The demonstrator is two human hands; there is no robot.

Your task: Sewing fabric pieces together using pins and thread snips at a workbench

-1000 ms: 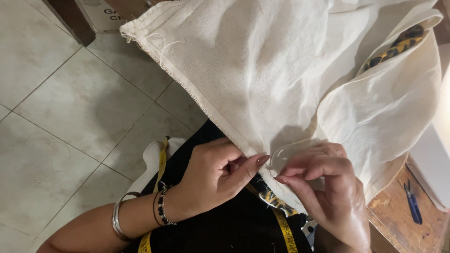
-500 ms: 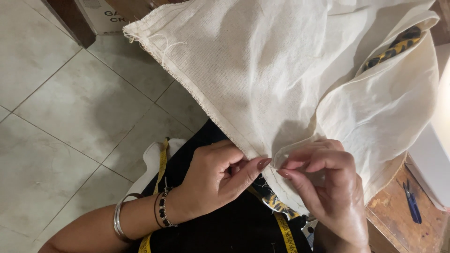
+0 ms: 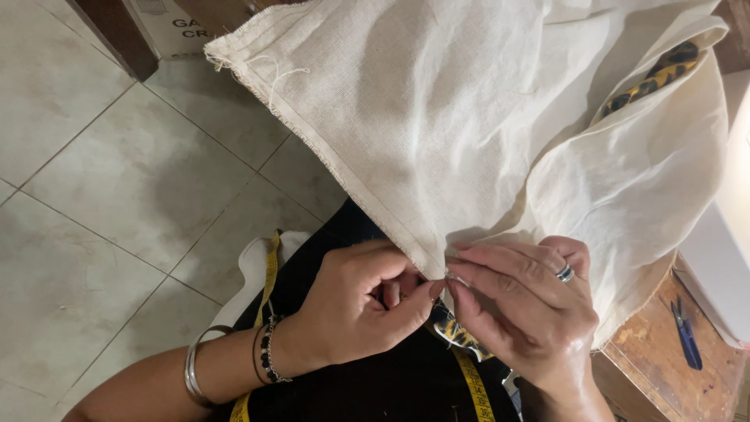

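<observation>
Both hands meet at the near hem of the cream cloth (image 3: 469, 125), which drapes from the far side down over the lap. The left hand (image 3: 355, 309) pinches the hem between thumb and curled fingers; the right hand (image 3: 523, 301) pinches it just beside, fingertips pressed together. Whatever sits between the fingertips is too small to make out. A yellow measuring tape (image 3: 269, 270) is partly hidden under the arms. Small blue snips (image 3: 686, 334) lie on the wooden table (image 3: 664, 383), cut off at right.

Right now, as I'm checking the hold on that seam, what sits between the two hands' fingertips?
In the head view, only the stitched edge of the cream woven cloth lies there, pinched by the left hand and right hand.
</observation>
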